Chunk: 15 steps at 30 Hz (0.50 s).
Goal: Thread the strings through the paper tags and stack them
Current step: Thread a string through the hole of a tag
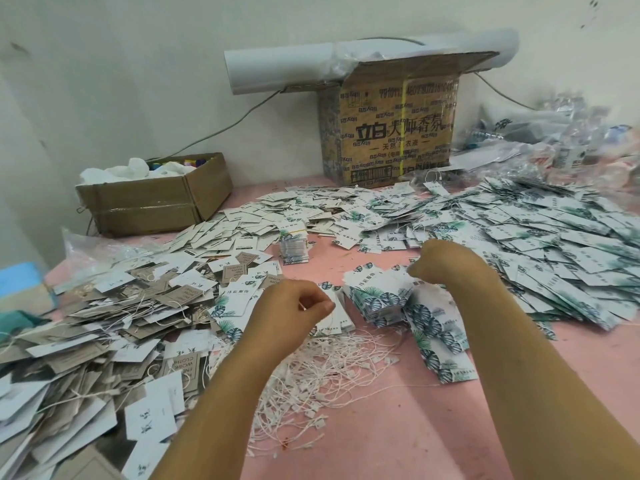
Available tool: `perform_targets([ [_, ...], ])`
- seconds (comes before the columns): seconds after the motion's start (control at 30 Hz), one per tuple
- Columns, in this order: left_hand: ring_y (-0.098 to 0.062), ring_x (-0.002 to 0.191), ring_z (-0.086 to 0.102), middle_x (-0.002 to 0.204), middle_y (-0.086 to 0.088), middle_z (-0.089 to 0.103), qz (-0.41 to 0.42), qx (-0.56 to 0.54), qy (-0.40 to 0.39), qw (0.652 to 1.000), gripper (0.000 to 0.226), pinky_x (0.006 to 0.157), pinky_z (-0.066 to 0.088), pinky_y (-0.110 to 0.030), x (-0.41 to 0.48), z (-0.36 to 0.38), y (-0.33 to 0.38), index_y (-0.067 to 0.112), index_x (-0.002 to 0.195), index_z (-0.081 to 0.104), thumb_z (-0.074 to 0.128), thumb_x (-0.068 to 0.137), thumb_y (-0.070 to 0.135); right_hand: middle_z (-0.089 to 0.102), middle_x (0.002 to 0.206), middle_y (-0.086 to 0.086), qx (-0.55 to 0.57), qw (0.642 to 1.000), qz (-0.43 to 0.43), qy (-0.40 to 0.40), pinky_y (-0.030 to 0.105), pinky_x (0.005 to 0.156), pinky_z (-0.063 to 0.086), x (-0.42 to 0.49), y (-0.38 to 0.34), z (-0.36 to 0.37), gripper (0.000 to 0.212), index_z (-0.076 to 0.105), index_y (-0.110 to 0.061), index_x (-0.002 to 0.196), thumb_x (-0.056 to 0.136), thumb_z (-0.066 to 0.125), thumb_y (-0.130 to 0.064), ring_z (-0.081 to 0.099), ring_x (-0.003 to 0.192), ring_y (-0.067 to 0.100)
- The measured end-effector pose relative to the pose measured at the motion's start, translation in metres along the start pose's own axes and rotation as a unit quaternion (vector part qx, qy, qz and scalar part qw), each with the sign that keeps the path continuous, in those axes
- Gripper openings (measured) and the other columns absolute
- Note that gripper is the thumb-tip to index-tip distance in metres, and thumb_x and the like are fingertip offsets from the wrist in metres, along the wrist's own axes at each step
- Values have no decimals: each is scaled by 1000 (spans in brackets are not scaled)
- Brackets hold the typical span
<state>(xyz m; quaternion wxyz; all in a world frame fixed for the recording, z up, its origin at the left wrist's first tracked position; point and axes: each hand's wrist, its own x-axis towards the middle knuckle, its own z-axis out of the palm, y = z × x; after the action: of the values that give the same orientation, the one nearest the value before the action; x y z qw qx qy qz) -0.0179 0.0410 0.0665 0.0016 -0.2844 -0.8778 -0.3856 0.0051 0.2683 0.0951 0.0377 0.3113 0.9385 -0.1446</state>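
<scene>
White paper tags with green leaf prints lie in a wide spread (540,237) across the right of the pink table. A leaning stack of such tags (384,299) sits between my hands. White strings with small plastic ends lie in a tangle (325,372) near the front middle. My left hand (294,310) has curled fingers and pinches a thin string over a leaf tag (337,318). My right hand (436,261) is bent down at the wrist over the stack's right end; its fingertips are hidden, so what they hold is unclear.
A heap of grey and white strung tags (104,323) fills the left. A small banded bundle of tags (294,247) stands mid-table. An open low carton (156,199) and a tall printed carton (391,129) stand by the wall. Plastic bags (571,143) pile up at the back right.
</scene>
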Motion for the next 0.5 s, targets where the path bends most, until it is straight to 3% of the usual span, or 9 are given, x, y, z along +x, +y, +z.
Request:
perform_targets([
  [0.07,-7,60,53,65,9,62,-1,-45,35,998,16,62,44,-24,0,1,3,25,71,66,66,87,23,56,106,14,-15,999,-29,35,39,91,46,-2,-5,-2,19,51,-6,94,91,49,-25,52,107,34],
  [0.13,-9,58,55,60,8,62,-10,-90,64,994,17,58,41,-23,0,1,4,25,72,65,64,88,22,59,93,12,24,993,-106,44,34,78,49,-7,-14,-5,25,58,-5,96,92,51,-29,59,96,29],
  [0.27,-16,57,55,52,8,62,-16,-152,98,983,16,59,42,-31,1,2,5,25,75,63,61,90,22,61,67,-5,244,927,-268,-102,18,44,37,-34,-41,-1,24,65,-16,99,89,58,-36,53,54,8],
  [0.43,-16,56,54,57,2,63,-19,-193,114,974,22,66,49,-44,2,0,5,23,72,62,61,87,7,61,58,0,284,852,-367,-242,28,47,42,-45,-60,14,25,64,-14,76,91,56,-32,52,39,8],
  [0.5,-12,55,55,59,-3,63,-12,-211,111,971,20,67,50,-40,1,-1,5,20,72,63,62,88,8,62,56,0,298,840,-372,-258,31,50,42,-44,-60,16,20,63,-14,77,92,56,-24,53,38,8],
])
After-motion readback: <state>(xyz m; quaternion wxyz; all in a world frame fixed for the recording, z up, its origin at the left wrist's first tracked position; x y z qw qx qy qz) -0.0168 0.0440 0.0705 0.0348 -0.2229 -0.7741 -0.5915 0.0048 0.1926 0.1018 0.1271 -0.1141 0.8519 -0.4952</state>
